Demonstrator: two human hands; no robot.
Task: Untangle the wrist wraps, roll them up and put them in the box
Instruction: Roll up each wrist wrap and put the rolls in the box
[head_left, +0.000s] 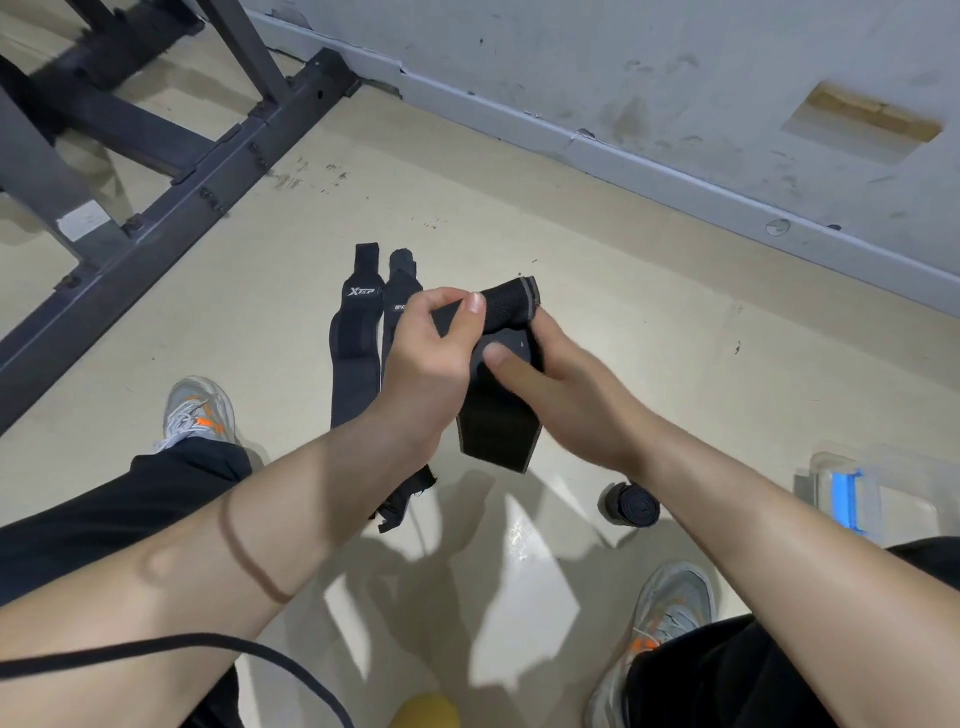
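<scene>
Two grips hold one wrist wrap (498, 421) above the floor (623, 332): my left grip (431, 358) pinches its curled top end, my right grip (571, 400) clamps its middle, with two flat wraps (356, 358) beyond and a rolled wrap (631, 506) near the clear box (852, 499).

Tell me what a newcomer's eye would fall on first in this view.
The left hand and right hand at centre, both pinching a black wrist wrap whose top end is rolled over and whose tail hangs down. A rolled wrap lies beside the right forearm, and two flat wraps lie left of the hands. A clear box with a blue latch sits at the right edge.
</scene>
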